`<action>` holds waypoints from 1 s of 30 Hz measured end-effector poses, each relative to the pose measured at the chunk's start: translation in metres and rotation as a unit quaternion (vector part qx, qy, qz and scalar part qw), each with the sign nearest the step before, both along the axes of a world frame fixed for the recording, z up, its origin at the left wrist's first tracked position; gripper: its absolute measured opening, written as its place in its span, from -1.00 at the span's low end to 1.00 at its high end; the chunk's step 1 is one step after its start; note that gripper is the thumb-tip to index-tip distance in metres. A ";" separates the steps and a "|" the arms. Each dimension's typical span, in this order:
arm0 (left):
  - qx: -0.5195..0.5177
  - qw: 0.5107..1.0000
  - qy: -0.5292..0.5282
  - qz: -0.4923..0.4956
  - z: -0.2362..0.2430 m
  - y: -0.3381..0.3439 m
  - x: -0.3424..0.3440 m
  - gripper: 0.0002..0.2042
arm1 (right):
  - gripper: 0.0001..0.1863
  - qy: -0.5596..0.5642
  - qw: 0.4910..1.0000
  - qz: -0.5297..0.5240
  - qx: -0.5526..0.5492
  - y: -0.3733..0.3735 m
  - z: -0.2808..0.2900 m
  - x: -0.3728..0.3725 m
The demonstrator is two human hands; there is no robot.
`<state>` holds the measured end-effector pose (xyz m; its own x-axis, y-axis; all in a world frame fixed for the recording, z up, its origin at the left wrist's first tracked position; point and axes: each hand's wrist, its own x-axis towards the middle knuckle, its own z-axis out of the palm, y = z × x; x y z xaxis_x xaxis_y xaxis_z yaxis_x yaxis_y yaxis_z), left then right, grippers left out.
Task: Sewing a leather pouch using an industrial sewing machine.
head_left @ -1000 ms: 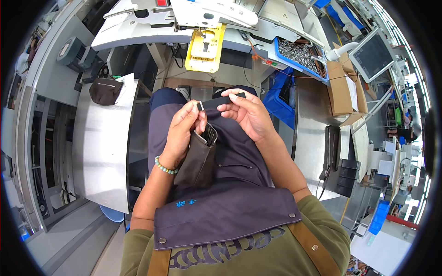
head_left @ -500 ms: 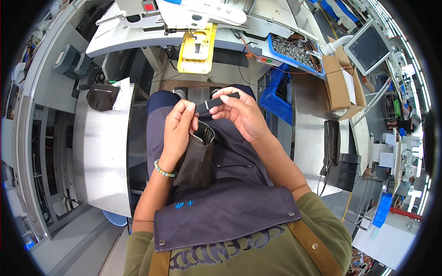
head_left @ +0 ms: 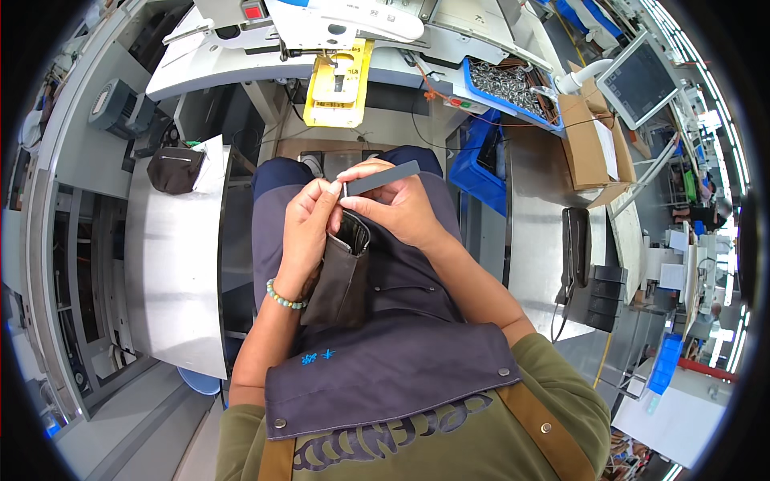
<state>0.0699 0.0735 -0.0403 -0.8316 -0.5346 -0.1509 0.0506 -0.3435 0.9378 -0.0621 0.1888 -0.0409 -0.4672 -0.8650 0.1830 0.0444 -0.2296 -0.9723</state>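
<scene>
My left hand [head_left: 313,216] pinches the end of a dark flat strap [head_left: 383,175] at a small metal piece, with a dark brown pouch [head_left: 338,284] hanging just below it over my lap. The pouch's top gapes, and my left fingers are at its edge. My right hand [head_left: 389,204] is closed on the same strap near that metal piece, its fingertips close to my left thumb, while the strap's free part sticks out to the upper right above my knuckles.
Ahead are a white sewing machine [head_left: 345,20], yellow plate [head_left: 321,108] and blue tray of metal pieces [head_left: 501,80]. Steel tables [head_left: 172,272] flank me, with a dark pouch [head_left: 175,172] at left, a long black case [head_left: 576,248], cardboard box [head_left: 585,144] and monitor [head_left: 638,80] at right.
My right hand has slid left and down along the strap to meet my left fingertips. More of the strap now sticks out beyond it. The view has shifted slightly.
</scene>
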 end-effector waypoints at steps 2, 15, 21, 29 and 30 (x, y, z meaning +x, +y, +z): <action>0.006 1.000 0.000 0.002 -0.001 0.000 0.000 -0.72 | -0.63 0.044 0.999 -0.009 0.008 0.003 0.003 -0.003; 0.086 0.985 -0.034 -0.144 0.007 -0.020 0.003 -0.61 | -0.69 0.107 0.991 -0.036 -0.072 0.022 0.026 -0.045; -0.087 0.984 -0.049 -0.151 0.013 -0.013 0.008 -0.66 | -0.71 -0.022 0.998 -0.062 -0.011 0.022 0.028 -0.038; -0.113 0.980 -0.065 -0.149 0.016 -0.012 0.012 -0.60 | -0.72 -0.013 0.995 -0.094 -0.014 0.021 0.028 -0.039; -0.114 0.980 -0.065 -0.148 0.015 -0.012 0.012 -0.60 | -0.72 -0.013 0.995 -0.094 -0.014 0.021 0.027 -0.039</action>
